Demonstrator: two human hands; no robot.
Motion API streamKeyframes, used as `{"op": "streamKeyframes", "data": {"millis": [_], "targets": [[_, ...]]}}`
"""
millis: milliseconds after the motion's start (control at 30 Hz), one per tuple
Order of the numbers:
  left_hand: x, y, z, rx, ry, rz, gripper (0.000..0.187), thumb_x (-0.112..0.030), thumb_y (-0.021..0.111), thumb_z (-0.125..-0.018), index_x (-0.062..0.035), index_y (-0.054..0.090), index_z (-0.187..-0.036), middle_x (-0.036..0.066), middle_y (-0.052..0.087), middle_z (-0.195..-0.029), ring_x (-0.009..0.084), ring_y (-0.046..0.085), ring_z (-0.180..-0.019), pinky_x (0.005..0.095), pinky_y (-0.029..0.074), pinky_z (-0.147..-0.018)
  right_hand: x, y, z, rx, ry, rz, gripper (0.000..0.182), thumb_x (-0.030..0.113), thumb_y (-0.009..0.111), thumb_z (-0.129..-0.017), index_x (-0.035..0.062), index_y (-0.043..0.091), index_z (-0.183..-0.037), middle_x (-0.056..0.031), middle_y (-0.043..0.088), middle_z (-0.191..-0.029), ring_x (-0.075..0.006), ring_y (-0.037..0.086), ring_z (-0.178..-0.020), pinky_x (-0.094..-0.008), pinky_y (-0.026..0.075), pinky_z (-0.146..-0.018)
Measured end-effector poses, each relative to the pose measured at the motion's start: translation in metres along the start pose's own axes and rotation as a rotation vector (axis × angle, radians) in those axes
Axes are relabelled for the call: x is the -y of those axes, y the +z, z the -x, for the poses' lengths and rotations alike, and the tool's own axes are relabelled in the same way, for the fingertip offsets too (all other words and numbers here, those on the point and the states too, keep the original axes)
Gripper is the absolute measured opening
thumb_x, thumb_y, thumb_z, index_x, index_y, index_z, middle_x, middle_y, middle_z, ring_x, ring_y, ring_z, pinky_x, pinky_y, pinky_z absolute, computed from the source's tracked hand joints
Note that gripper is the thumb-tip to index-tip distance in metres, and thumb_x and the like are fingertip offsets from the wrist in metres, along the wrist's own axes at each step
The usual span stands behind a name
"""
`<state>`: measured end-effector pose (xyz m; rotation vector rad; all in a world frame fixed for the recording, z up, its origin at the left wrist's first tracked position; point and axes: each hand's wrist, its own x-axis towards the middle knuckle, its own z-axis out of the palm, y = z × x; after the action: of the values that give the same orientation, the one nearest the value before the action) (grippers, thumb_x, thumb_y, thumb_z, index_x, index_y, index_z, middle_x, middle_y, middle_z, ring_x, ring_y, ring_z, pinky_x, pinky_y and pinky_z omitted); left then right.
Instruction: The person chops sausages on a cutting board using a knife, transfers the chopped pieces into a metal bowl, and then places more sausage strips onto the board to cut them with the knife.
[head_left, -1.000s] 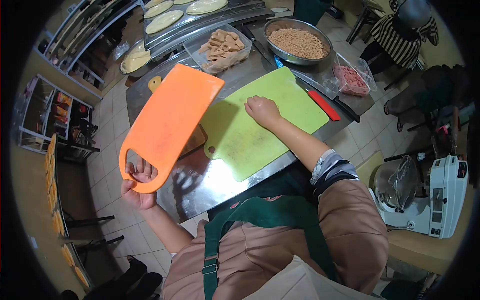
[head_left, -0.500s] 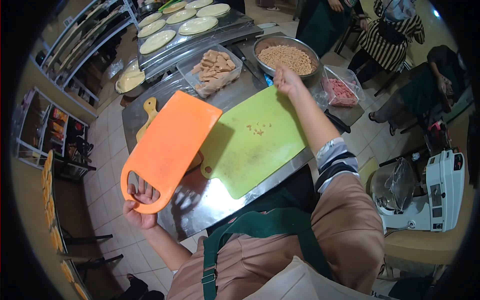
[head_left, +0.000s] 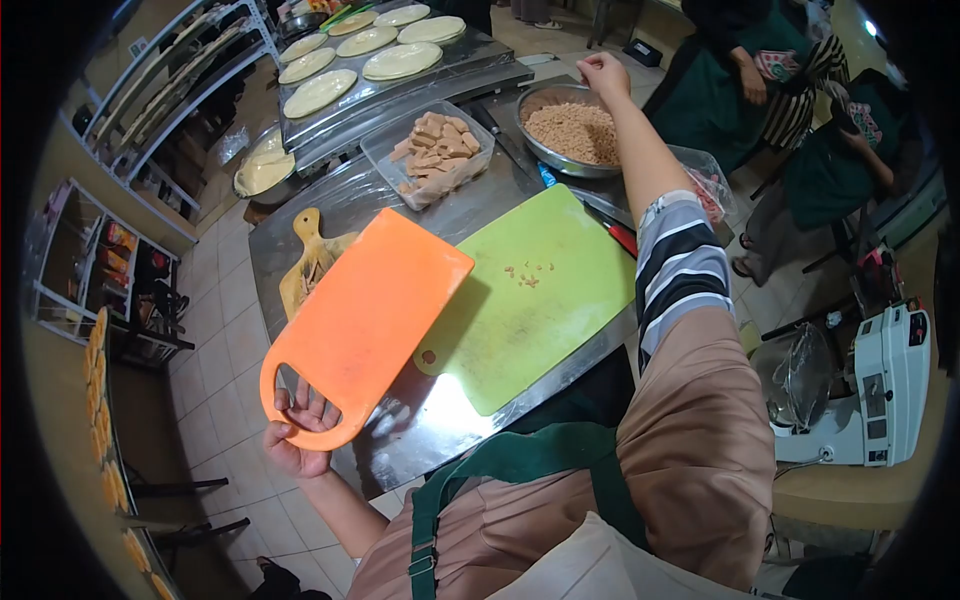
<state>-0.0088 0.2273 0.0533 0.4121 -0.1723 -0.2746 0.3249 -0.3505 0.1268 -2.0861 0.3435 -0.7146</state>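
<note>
My left hand (head_left: 300, 440) is closed round the handle of an orange cutting board (head_left: 375, 310), held tilted above the metal table. Under its right side lies a green cutting board (head_left: 540, 300) with a few small brown bits (head_left: 527, 274) near its middle. My right hand (head_left: 604, 76) is raised over the far rim of a steel bowl (head_left: 570, 125) full of chopped brown pieces. Its fingers are pinched together, and I cannot make out anything between them. A red-handled knife (head_left: 622, 238) lies at the green board's right edge.
A clear tub (head_left: 430, 155) of brown chunks stands beyond the boards. A wooden paddle board (head_left: 305, 260) lies partly under the orange one. Round dough sheets (head_left: 320, 93) cover a rear table. Co-workers (head_left: 745, 80) stand at the back right; a mixer (head_left: 850, 385) is at right.
My right hand has moved up and away, from the green board's far edge to over the bowl's far rim. My left hand still holds the orange board, slightly lower and further right in view.
</note>
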Motion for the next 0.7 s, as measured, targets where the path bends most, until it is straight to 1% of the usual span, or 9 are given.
{"op": "streamKeyframes", "data": {"millis": [33, 100, 133, 167, 300, 367, 433, 600, 700], "targets": [[-0.001, -0.001, 0.0, 0.002, -0.004, 0.002, 0.028, -0.003, 0.047, -0.066, -0.0076, 0.047, -0.094, 0.022, 0.034, -0.137, 0.0405, 0.031, -0.128, 0.0608, 0.027, -0.1, -0.005, 0.004, -0.004, 0.005, 0.008, 0.001, 0.024, 0.026, 0.066, -0.076, 0.0084, 0.065, -0.093, -0.0111, 0.067, -0.092, -0.0264, 0.063, -0.088, -0.0341, 0.048, -0.079], [-0.005, -0.001, -0.001, -0.01, -0.014, 0.004, 0.028, -0.003, 0.047, -0.066, -0.0077, 0.047, -0.094, 0.022, 0.033, -0.138, 0.0405, 0.031, -0.128, 0.0608, 0.027, -0.1, -0.015, 0.018, -0.003, 0.087, 0.078, 0.138, 0.029, 0.026, 0.061, -0.084, 0.003, 0.062, -0.101, -0.0092, 0.065, -0.091, -0.0178, 0.06, -0.092, -0.028, 0.045, -0.078], [-0.006, 0.0, -0.001, -0.003, -0.025, 0.0, 0.028, -0.003, 0.047, -0.066, -0.0082, 0.047, -0.094, 0.02, 0.033, -0.137, 0.0365, 0.031, -0.128, 0.0543, 0.029, -0.098, -0.012, 0.017, 0.012, -0.006, -0.027, 0.168, 0.039, 0.036, 0.06, -0.081, 0.0067, 0.062, -0.107, -0.0142, 0.064, -0.102, -0.0263, 0.061, -0.094, -0.033, 0.047, -0.081], [-0.01, -0.002, 0.0, 0.004, -0.037, -0.003, 0.028, -0.003, 0.048, -0.066, -0.0086, 0.047, -0.094, 0.018, 0.034, -0.137, 0.0324, 0.03, -0.128, 0.0478, 0.031, -0.096, -0.008, 0.017, 0.029, 0.004, -0.011, 0.173, 0.039, 0.036, 0.06, -0.081, 0.0067, 0.062, -0.107, -0.0142, 0.064, -0.102, -0.0263, 0.061, -0.094, -0.033, 0.047, -0.081], [-0.029, -0.015, 0.007, 0.035, -0.08, 0.058, 0.028, -0.003, 0.048, -0.067, -0.0093, 0.045, -0.093, 0.018, 0.033, -0.137, 0.0319, 0.029, -0.129, 0.0472, 0.03, -0.097, 0.001, 0.008, 0.124, 0.306, -0.297, 0.021, 0.031, 0.026, 0.056, -0.085, 0.0044, 0.062, -0.106, -0.0143, 0.064, -0.1, -0.0258, 0.062, -0.093, -0.0337, 0.047, -0.081], [-0.038, -0.019, 0.012, 0.021, -0.042, 0.073, 0.029, 0.0, 0.046, -0.067, -0.0081, 0.045, -0.094, 0.022, 0.032, -0.138, 0.0392, 0.029, -0.129, 0.0608, 0.028, -0.099, 0.002, -0.002, 0.186, 0.473, -0.257, 0.144, 0.028, 0.022, 0.054, -0.085, 0.0033, 0.062, -0.105, -0.0155, 0.064, -0.099, -0.0273, 0.062, -0.092, -0.0349, 0.047, -0.08], [-0.046, -0.025, 0.013, 0.025, -0.035, 0.087, 0.029, 0.0, 0.045, -0.067, -0.0081, 0.045, -0.094, 0.022, 0.032, -0.138, 0.039, 0.028, -0.13, 0.0605, 0.028, -0.1, 0.003, -0.009, 0.243, 0.515, -0.084, 0.289, 0.028, 0.021, 0.053, -0.086, 0.0013, 0.062, -0.103, -0.0163, 0.064, -0.099, -0.0294, 0.061, -0.092, -0.0372, 0.047, -0.081], [-0.06, -0.033, 0.021, 0.026, -0.028, 0.084, 0.029, 0.0, 0.046, -0.066, -0.008, 0.045, -0.094, 0.022, 0.032, -0.138, 0.0386, 0.027, -0.131, 0.0604, 0.026, -0.101, -0.024, 0.001, 0.33, 0.333, -0.151, 0.456, 0.044, 0.024, 0.052, -0.087, -0.0009, 0.048, -0.123, -0.0233, 0.049, -0.124, -0.036, 0.045, -0.117, -0.0396, 0.036, -0.099], [-0.063, -0.032, 0.025, 0.013, -0.024, 0.086, 0.029, 0.0, 0.045, -0.066, -0.0077, 0.045, -0.094, 0.023, 0.033, -0.138, 0.0392, 0.027, -0.13, 0.0616, 0.023, -0.102, -0.011, 0.026, 0.356, 0.335, -0.161, 0.545, 0.046, 0.022, 0.049, -0.088, 0.0028, 0.042, -0.129, -0.0254, 0.042, -0.13, -0.0366, 0.038, -0.123, -0.039, 0.031, -0.103]]}}
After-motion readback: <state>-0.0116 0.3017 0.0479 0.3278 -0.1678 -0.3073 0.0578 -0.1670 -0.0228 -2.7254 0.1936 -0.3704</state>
